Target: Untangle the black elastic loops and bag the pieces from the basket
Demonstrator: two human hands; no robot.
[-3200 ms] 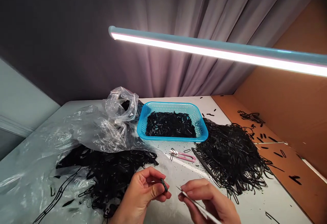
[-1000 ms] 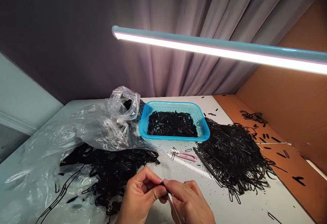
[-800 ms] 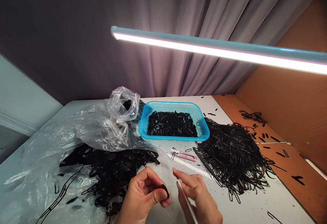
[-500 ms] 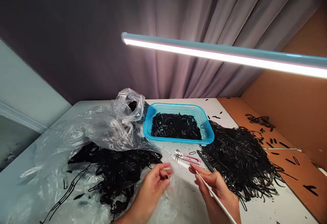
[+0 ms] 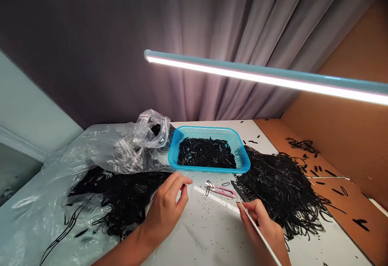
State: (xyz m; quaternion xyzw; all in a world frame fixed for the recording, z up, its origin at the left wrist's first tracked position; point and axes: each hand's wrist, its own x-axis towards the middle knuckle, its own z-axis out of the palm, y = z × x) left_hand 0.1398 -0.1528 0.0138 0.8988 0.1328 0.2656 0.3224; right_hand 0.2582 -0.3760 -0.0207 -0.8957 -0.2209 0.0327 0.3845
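My left hand (image 5: 166,205) is at the right edge of a clear plastic bag (image 5: 124,155), fingers curled in and thumb close to the index finger, with the bag's thin edge seemingly caught there. Black pieces and loops (image 5: 127,197) lie heaped on the bag beside that hand. In my right hand (image 5: 263,223) is a thin white rod (image 5: 257,231), pinched near its upper end and slanting down toward me. Just beyond the right hand are pink thread snips (image 5: 226,191) and a black pointed tool (image 5: 239,191), partly against a heap of black loops (image 5: 281,193).
A blue basket (image 5: 209,169) of small black pieces stands at the back centre. Brown board (image 5: 330,185) with scattered black bits borders the white table on the right. A lit tube lamp (image 5: 257,76) hangs across, in front of grey curtains (image 5: 194,23). Black specks dot the tabletop (image 5: 209,225).
My left hand has moved left and up, and the plastic has drawn back leftward, uncovering more tabletop. The right hand still holds the white rod, slightly further right. The view has tilted slightly.
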